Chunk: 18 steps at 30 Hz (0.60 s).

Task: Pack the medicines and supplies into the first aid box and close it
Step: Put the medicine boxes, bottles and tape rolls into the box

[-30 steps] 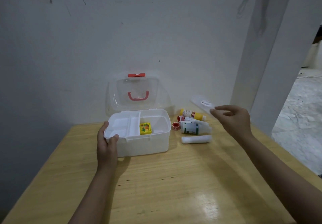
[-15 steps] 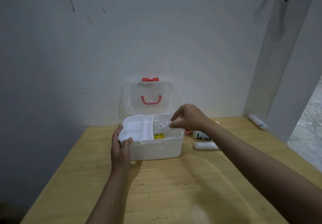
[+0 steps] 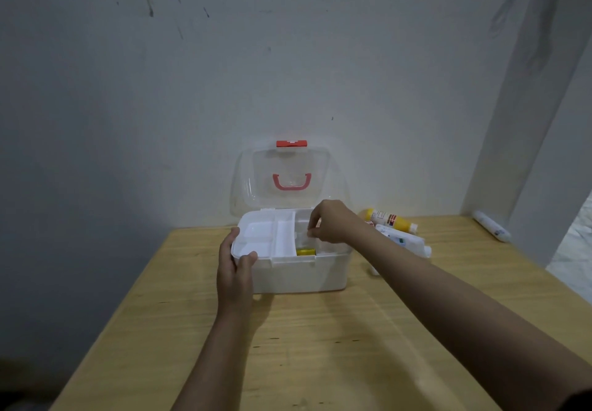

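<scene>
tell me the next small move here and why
Probably let go and draw the right hand out of the box, then reach for the yellow bottle. The fingers are pinched low in the right compartment by the yellow item, and supplies lie outside on the table.

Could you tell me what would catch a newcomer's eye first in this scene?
The open first aid box at mid-table, its clear lid upright against the wall. The left hand steadies its corner; the right hand reaches inside. A yellow bottle lies beyond.
</scene>
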Motion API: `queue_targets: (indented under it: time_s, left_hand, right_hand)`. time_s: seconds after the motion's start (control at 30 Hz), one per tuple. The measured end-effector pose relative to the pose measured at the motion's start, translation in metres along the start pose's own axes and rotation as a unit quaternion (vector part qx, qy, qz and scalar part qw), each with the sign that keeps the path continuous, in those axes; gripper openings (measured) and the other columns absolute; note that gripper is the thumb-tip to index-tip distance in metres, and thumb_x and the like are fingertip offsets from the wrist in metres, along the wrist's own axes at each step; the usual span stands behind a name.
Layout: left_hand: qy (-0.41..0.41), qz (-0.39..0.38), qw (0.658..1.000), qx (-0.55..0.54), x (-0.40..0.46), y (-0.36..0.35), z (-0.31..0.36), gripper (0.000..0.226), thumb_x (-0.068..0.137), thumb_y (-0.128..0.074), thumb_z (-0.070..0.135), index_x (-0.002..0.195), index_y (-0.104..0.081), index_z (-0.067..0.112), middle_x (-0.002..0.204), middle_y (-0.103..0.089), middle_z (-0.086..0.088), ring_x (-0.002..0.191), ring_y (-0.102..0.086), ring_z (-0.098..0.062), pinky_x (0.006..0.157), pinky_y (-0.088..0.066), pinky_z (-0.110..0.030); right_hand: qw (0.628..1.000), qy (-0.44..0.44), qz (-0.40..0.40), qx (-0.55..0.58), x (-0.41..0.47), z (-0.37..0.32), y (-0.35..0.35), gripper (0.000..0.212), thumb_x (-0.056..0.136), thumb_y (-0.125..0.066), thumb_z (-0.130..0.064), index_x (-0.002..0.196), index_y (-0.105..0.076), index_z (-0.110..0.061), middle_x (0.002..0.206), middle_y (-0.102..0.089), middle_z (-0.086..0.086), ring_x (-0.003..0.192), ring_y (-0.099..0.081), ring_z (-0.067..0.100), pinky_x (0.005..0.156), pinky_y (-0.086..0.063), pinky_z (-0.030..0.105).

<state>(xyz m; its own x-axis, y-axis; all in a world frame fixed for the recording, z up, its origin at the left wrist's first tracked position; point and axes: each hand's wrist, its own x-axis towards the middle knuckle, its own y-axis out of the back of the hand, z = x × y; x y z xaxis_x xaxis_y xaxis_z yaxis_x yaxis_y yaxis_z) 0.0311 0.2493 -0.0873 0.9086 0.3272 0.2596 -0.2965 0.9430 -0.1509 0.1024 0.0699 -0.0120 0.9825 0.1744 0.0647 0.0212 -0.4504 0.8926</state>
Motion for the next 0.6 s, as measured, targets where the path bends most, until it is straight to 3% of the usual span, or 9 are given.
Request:
queue_targets:
  time_s: [0.07, 0.13, 0.3, 0.6]
  left_hand:
    - [-0.004, -0.002, 1.000, -0.001, 0.000, 0.000, 0.000, 0.060, 0.074, -0.050, 0.022, 0.134, -0.044, 0.020, 0.125, -0.049, 0.008, 0.099, -0.050, 0.003, 0.062, -0.039, 0.001]
    - [-0.005, 0.001, 1.000, 0.003, 0.001, 0.000, -0.001, 0.063, 0.071, -0.048, 0.025, 0.133, -0.044, 0.020, 0.126, -0.048, 0.008, 0.100, -0.050, 0.002, 0.063, -0.039, 0.001]
    - [-0.003, 0.000, 1.000, 0.011, 0.001, 0.001, -0.003, 0.053, 0.081, -0.051, 0.019, 0.134, -0.043, 0.024, 0.126, -0.048, 0.010, 0.101, -0.049, 0.003, 0.071, -0.042, -0.011]
    - [0.002, 0.003, 1.000, 0.015, 0.000, 0.001, -0.002, 0.061, 0.072, -0.048, 0.029, 0.133, -0.044, 0.026, 0.129, -0.048, 0.010, 0.111, -0.048, -0.009, 0.077, -0.040, -0.017]
  right_hand:
    - [0.999, -0.023, -0.019, 0.027, 0.001, -0.003, 0.001, 0.016, 0.084, -0.067, -0.015, 0.091, -0.072, -0.001, 0.082, -0.073, 0.012, 0.073, -0.071, 0.020, 0.069, -0.053, 0.022]
    - [0.997, -0.044, -0.021, 0.056, 0.003, -0.005, -0.001, 0.016, 0.084, -0.067, -0.013, 0.091, -0.072, 0.001, 0.082, -0.075, 0.016, 0.076, -0.073, 0.023, 0.072, -0.057, 0.028]
    - [0.984, -0.098, 0.012, 0.146, 0.009, -0.011, -0.014, 0.013, 0.079, -0.071, -0.007, 0.089, -0.073, 0.000, 0.081, -0.072, 0.015, 0.078, -0.073, 0.027, 0.073, -0.061, 0.038]
    - [0.963, -0.135, -0.005, 0.234, -0.001, -0.009, -0.005, 0.020, 0.084, -0.064, -0.003, 0.104, -0.068, -0.001, 0.094, -0.071, 0.019, 0.083, -0.072, 0.027, 0.074, -0.060, 0.035]
